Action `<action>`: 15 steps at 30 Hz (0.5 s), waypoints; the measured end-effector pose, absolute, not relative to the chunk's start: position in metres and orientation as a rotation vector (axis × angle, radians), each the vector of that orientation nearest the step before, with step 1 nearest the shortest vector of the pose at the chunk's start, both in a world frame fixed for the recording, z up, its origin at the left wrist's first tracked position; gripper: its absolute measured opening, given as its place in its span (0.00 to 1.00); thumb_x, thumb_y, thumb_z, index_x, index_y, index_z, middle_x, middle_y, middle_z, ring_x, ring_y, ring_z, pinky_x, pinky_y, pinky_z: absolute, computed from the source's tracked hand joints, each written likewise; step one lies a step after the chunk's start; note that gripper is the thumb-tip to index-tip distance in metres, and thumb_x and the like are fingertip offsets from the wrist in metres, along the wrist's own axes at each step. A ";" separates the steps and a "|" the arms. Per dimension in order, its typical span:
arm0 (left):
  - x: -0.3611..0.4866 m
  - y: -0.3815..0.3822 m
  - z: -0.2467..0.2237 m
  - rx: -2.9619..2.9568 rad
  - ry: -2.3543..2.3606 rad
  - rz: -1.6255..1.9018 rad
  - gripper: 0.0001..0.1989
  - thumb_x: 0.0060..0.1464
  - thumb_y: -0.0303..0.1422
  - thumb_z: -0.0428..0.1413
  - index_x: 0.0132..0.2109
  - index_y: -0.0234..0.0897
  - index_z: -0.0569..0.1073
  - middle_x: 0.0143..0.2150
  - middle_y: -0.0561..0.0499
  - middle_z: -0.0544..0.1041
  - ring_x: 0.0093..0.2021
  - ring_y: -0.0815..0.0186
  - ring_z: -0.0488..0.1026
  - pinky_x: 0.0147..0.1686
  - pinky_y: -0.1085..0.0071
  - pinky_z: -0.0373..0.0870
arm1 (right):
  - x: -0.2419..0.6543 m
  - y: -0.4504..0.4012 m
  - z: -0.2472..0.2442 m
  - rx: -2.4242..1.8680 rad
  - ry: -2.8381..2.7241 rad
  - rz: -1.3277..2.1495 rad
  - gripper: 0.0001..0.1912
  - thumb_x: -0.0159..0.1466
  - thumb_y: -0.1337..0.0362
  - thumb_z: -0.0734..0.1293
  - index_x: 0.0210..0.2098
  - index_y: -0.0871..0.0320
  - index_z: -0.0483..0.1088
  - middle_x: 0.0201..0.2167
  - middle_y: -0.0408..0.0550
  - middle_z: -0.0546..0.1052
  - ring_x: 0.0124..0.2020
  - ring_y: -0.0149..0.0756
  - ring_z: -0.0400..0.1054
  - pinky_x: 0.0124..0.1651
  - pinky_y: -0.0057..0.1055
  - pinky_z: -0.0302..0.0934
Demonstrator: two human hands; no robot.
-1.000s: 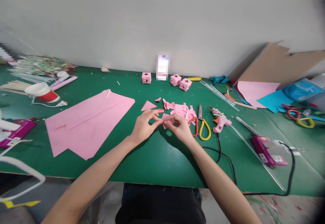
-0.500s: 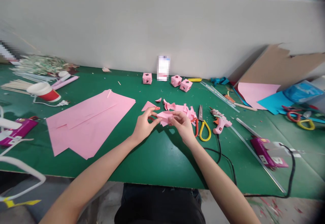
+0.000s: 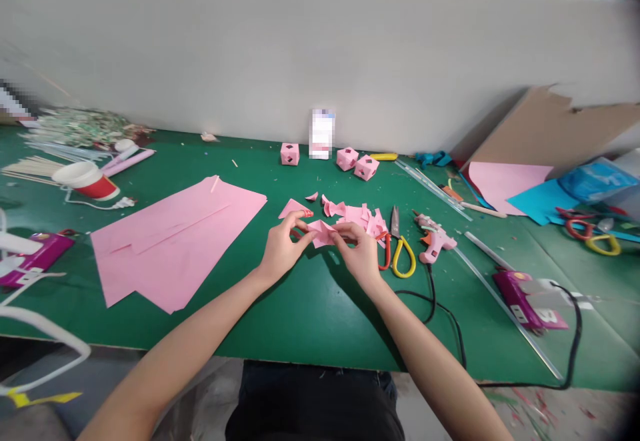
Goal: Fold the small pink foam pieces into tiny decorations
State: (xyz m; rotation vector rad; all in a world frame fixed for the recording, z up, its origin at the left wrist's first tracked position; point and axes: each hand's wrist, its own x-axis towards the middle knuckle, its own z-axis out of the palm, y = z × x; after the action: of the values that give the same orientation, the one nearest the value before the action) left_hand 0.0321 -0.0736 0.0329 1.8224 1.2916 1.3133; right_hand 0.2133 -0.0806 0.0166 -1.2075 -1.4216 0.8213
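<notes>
Head view — left hand [image 3: 281, 249], right hand [image 3: 362, 253] angled inward, thumbs toward each other — both pinching creased pink paper [image 3: 323, 233].

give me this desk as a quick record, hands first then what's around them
left hand: pinching the left edge of the pink piece
right hand: pinching its right edge
piece shape: creased, not flat
just beyond hands: pink scraps
to the right: scissors, glue gun
to the left: pink sheets, cup
toward the back: three pink boxes with cut-out holes
table: green
</notes>
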 end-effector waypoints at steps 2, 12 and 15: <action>0.033 -0.074 0.032 1.789 1.252 1.300 0.19 0.53 0.33 0.63 0.51 0.39 0.71 0.36 0.52 0.80 0.36 0.66 0.78 0.39 0.70 0.75 | 0.213 -0.080 0.017 -1.190 -1.397 0.851 0.11 0.61 0.55 0.69 0.37 0.57 0.75 0.35 0.49 0.81 0.35 0.40 0.78 0.40 0.34 0.71; 0.036 -0.075 0.033 1.758 1.264 1.277 0.19 0.53 0.29 0.61 0.52 0.38 0.70 0.38 0.50 0.81 0.33 0.67 0.78 0.35 0.72 0.75 | 0.210 -0.081 0.015 -1.134 -1.368 0.948 0.11 0.60 0.56 0.71 0.36 0.58 0.75 0.33 0.49 0.81 0.35 0.40 0.78 0.39 0.34 0.72; 0.035 -0.075 0.031 1.834 1.323 1.277 0.18 0.53 0.29 0.61 0.52 0.38 0.70 0.38 0.50 0.81 0.33 0.67 0.79 0.38 0.70 0.76 | 0.208 -0.082 0.016 -1.135 -1.385 0.973 0.12 0.60 0.56 0.71 0.37 0.58 0.75 0.32 0.49 0.82 0.34 0.41 0.78 0.40 0.36 0.72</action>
State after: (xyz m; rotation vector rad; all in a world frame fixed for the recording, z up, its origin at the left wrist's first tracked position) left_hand 0.0350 -0.0750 0.0313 1.8340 1.3232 1.2771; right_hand 0.2079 -0.0824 0.0160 -1.1353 -1.3849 0.9734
